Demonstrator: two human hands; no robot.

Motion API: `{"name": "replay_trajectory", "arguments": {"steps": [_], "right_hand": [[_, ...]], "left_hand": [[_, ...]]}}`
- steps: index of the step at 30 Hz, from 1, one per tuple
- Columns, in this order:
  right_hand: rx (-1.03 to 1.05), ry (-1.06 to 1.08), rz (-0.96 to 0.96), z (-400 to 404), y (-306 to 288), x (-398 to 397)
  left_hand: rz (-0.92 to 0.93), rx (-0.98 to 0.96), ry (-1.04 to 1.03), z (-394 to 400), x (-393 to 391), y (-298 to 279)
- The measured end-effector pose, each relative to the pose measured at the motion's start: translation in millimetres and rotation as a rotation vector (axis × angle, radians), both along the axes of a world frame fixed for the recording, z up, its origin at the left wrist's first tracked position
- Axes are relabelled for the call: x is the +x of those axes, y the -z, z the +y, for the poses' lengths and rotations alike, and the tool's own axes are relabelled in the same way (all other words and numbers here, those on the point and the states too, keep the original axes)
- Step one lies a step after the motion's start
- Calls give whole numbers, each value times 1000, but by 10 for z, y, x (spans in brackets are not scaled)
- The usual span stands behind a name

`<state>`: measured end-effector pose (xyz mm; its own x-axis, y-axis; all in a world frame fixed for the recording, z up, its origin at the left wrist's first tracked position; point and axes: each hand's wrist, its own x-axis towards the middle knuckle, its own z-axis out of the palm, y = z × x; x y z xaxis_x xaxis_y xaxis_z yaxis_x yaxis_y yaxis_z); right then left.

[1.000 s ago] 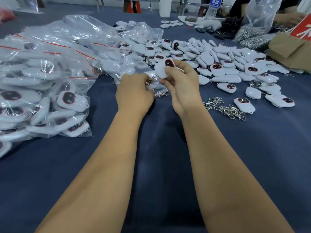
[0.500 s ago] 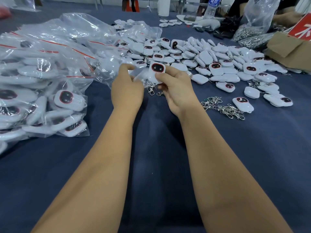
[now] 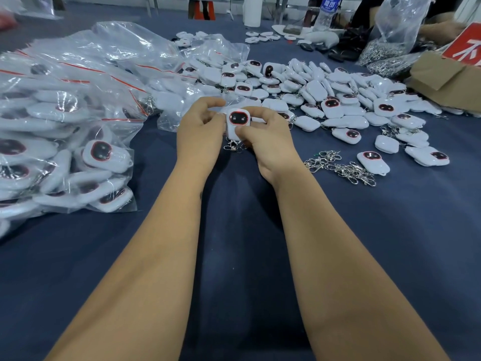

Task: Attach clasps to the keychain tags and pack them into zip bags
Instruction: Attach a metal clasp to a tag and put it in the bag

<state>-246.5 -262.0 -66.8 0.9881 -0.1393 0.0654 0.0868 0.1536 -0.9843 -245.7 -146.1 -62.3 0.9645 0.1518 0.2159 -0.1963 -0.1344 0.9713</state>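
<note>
Head view shows your right hand [image 3: 268, 136] pinching a white keychain tag [image 3: 238, 126] upright above the blue table [image 3: 234, 256], clasp [image 3: 234, 147] dangling beneath. Your left hand [image 3: 200, 128] pinches what looks like a clear zip bag [image 3: 217, 110]. Packing seems underway; next, slide the tag inside.

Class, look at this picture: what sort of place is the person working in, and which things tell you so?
Probably a small assembly and packing workshop: a heap of identical white keychain tags, a loose pile of metal clasps, and stacked zip bags already filled with tags, all on one cloth-covered table.
</note>
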Motion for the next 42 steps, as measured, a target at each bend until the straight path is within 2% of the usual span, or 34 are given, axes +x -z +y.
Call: {"name": "replay_trajectory", "arguments": {"steps": [7,15,26,32,37,42], "right_hand": [[-11,-38,-21,26,-11,2],[6,-39,12,22,-46,6],[-40,0,-24,48,-70,-47],[-24,4,-25,68,-90,-66],[78,14,16,58,-94,-46],[40,-10,20,41,-73,-28]], "left_hand": [[-77,133,11,-9,24,70],[41,13,32,9,74,68],[37,-11,117,-7,-10,10],[33,27,97,-5,-12,17],[18,60,116,-12,-10,28],[30,77,108,1,15,19]]}}
